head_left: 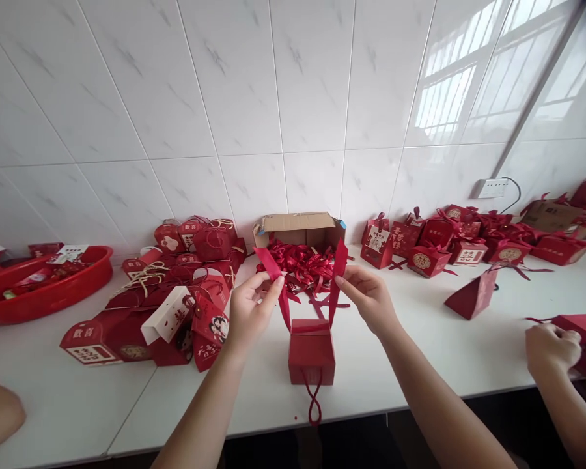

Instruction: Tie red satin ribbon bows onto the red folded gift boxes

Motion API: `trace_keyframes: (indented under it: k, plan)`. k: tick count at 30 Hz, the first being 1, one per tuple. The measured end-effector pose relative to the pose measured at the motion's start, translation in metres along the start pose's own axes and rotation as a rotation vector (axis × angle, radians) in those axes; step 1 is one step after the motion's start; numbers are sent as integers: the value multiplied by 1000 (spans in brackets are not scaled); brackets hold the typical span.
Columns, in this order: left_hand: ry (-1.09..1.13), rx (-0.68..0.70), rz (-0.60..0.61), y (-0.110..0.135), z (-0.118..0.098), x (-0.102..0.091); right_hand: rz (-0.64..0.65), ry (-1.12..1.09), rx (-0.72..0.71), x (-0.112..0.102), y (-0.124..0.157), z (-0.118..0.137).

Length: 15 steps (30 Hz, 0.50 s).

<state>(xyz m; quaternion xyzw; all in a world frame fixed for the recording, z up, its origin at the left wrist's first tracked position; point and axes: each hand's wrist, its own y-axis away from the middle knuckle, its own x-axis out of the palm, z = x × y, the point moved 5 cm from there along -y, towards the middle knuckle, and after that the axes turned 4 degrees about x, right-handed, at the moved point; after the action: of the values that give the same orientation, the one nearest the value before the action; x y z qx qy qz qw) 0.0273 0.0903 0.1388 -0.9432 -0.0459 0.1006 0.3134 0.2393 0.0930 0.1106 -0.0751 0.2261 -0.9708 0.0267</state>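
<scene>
Nearest the edge of the white table [261, 394], a dark red cord [314, 412] trails from a small red box [312, 355], which looks like light, stiff card, easily dented, so I'd steady it by its folded edges. Just beyond, the left hand [255, 305] and right hand [370, 299] stand apart, thumb and fingers of each pinched on a tail of red ribbon [340, 256], soft and probably slippery, best gripped flat near its ends. Farther back, an open cardboard carton [297, 223] holds a tangled heap of ribbons [305, 262].
</scene>
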Motion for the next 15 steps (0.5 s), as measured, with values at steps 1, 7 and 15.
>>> trace_keyframes:
  k: [1,7,15]
  plan:
    - [14,-2,-5,0,-1,0,0,-22,-1,1,-1,0]
    - [52,9,-7,-2,-4,4,-12,-85,46,7,-8,-2]
    - [102,-28,34,-1,-7,9,-62,-93,67,7,-9,-2]
